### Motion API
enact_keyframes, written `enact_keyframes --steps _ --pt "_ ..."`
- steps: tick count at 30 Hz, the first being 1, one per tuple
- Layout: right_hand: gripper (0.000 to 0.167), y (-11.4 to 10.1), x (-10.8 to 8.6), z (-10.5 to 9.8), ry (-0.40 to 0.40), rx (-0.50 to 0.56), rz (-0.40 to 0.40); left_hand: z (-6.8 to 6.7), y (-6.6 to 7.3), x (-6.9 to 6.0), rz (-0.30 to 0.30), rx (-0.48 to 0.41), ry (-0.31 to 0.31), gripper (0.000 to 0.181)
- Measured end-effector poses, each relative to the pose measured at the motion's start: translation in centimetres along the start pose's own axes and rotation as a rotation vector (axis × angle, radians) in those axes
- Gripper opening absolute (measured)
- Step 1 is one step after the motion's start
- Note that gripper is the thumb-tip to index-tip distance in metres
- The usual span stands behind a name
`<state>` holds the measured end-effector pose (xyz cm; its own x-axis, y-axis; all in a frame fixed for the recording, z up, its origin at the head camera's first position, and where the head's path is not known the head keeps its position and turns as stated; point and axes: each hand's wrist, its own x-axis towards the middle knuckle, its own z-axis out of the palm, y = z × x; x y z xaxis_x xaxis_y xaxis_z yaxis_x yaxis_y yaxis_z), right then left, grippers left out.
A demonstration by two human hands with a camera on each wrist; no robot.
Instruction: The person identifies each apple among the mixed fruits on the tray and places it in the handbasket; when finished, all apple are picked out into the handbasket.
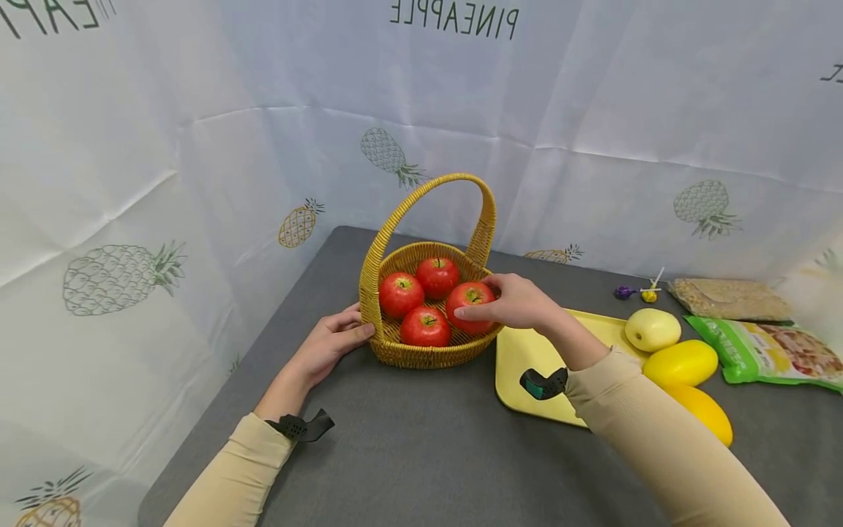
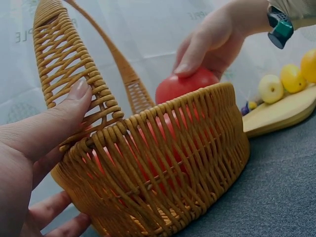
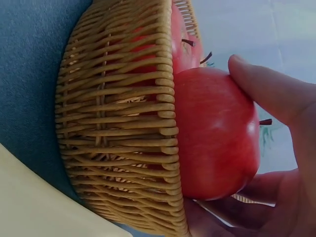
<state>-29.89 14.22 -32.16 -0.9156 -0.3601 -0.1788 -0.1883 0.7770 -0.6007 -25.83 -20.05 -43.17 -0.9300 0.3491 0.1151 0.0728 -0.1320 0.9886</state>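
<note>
A wicker basket (image 1: 428, 357) with a tall arched handle stands on the table and has several red apples in it. My left hand (image 1: 329, 342) grips its left side, where the handle meets the rim; in the left wrist view the thumb (image 2: 74, 98) lies across the handle's base and other fingers are against the outer wall. At the basket's right side my right hand (image 1: 520, 301) holds a red apple (image 3: 217, 133) between thumb and fingers, at rim height. The other apples, among them one at the front (image 1: 425, 327), sit inside the basket.
Right of the basket lies a yellow tray (image 1: 527, 366), with a pale yellow fruit (image 1: 652, 330) and two yellow fruits (image 1: 681, 364) at its right side. Beyond are wrapped lollipops (image 1: 648, 294), a bag of grain (image 1: 731, 298) and a green package (image 1: 770, 351). A pineapple-print curtain (image 1: 421, 88) borders the table.
</note>
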Motion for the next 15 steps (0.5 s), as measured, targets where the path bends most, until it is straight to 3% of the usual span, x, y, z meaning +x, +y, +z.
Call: enact_keyframes --steps 10,15 --pt "0.067 -0.7 1.3 -0.1 -0.062 -0.062 0.022 0.2 0.1 0.1 -0.005 0.039 0.026 0.012" --pt "0.075 -0.9 2.1 -0.3 -0.096 -0.084 0.043 0.2 0.1 -0.1 -0.008 0.044 0.038 0.013"
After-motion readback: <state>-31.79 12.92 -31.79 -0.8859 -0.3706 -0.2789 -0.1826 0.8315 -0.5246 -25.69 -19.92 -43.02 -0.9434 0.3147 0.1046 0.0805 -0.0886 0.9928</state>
